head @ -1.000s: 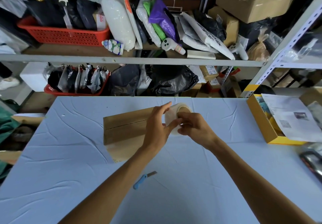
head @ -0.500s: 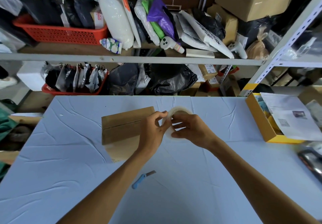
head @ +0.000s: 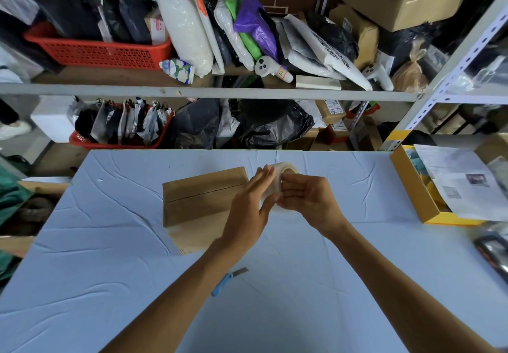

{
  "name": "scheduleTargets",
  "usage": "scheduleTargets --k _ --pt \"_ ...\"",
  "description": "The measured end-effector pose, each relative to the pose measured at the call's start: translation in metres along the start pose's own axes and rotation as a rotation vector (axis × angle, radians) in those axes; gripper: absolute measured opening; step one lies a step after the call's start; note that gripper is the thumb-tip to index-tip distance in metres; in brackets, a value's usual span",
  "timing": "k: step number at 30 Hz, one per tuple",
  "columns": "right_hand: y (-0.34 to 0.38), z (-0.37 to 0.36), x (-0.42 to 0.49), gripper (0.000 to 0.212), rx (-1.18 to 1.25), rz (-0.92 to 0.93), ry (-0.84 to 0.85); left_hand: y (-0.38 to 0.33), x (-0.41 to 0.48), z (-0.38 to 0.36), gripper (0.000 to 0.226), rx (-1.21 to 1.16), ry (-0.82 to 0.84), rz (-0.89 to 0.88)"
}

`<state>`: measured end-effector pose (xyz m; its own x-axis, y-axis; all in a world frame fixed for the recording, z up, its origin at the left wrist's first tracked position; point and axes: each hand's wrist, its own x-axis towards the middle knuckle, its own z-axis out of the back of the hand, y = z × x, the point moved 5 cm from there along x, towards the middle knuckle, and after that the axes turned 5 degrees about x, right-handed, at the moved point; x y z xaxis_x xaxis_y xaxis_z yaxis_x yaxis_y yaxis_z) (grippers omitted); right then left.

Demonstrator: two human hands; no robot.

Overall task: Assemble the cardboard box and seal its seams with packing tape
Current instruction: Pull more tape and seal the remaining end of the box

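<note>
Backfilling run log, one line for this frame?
right hand grips tape roll | left hand flat against roll | cardboard box on table | blue cutter on table

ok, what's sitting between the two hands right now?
The clear tape roll, in the head view. The right hand grips it, and the left hand lays straight fingers against its side. Nothing else shows between them.

Note: you can read no text for certain; black lettering on white bag too blurred; labels on small boxes too small; print on paper sheet illegible; red marks on carton unclear.
</note>
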<state>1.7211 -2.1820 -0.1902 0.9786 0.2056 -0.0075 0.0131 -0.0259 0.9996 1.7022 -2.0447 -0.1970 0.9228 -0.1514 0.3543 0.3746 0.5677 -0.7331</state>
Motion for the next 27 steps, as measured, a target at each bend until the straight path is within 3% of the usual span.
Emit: scheduleTargets --k 7,21,25,27 --pt "-0.004 0.007 0.001 0.044 0.058 -0.019 -0.117 -0.003 -0.013 0.002 0.047 0.215 -0.008 -0.105" --pt "-0.003 0.002 -0.003 0.039 0.069 0.000 -0.251 -0.002 -0.034 -0.018 0.075 0.426 0.080 -0.123" --pt "-0.005 0.001 -0.004 0.039 0.030 -0.007 -0.239 0.000 -0.035 -0.013 0.060 0.254 0.003 -0.094" --pt "-0.006 0.002 -0.005 0.044 0.041 -0.016 -0.246 0.007 -0.028 -0.002 0.043 0.029 -0.120 0.072"
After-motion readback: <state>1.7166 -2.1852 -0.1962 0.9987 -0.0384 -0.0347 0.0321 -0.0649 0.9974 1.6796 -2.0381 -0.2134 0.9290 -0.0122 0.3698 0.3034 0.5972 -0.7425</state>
